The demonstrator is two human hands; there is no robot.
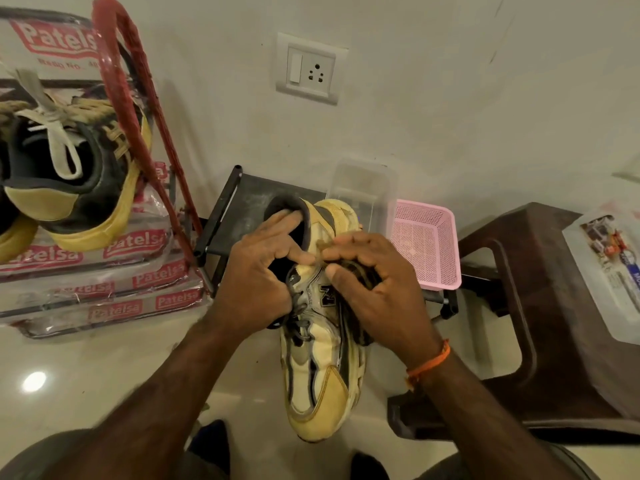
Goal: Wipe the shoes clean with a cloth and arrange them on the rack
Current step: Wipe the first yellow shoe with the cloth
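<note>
Left hand grip curled into yellow sneaker collar, right hand grip pressing dark cloth on its side

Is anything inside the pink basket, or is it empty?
Looks empty. The pink plastic mesh basket shows only its own perforated bottom and walls; the right hand hides its near left corner, so that bit cannot be checked.

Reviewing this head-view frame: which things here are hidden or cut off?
- Cloth: mostly covered by the right hand; only a dark bunch shows.
- Held shoe: collar opening covered by left hand.
- Shoes at left: cut off by the frame edge.
- Box label: blurred.
</note>
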